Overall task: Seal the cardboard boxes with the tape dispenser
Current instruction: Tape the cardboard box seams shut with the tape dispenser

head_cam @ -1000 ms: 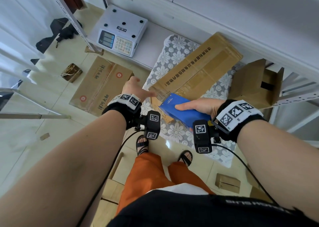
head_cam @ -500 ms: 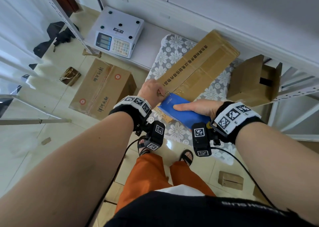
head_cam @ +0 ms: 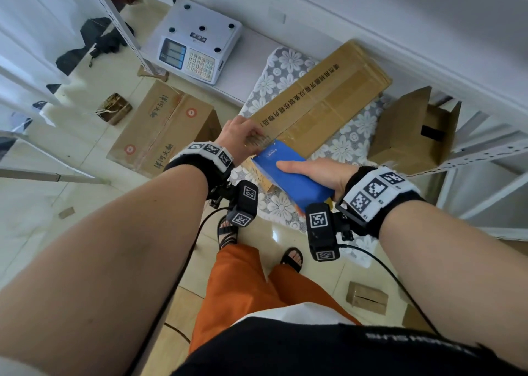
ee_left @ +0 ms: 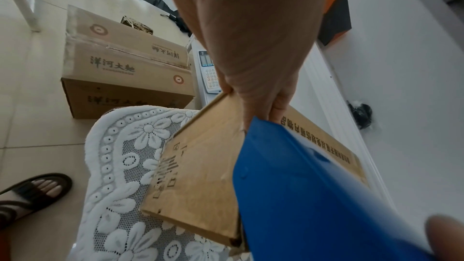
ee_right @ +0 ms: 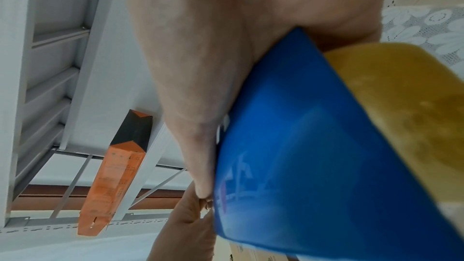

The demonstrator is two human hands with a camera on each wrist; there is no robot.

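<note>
Your left hand (head_cam: 239, 135) curls its fingers (ee_left: 276, 104) over the near end of the long brown cardboard box (head_cam: 323, 101), which lies on the white lace-flowered cloth (head_cam: 351, 138). Just beside it, your right hand (head_cam: 317, 173) wraps thumb and fingers around the blue plastic tape dispenser (head_cam: 288, 175), its front edge touching that box end.

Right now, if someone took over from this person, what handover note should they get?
Right hand grips the blue tape dispenser, its front edge at the near end of the long cardboard box on the lace-covered table. Left hand pinches the clear tape end against that box's near corner. Done: tape pulled out and started at the near end. Left: run it along the top seam, cut, press down. The open box to the right remains unsealed.
</note>
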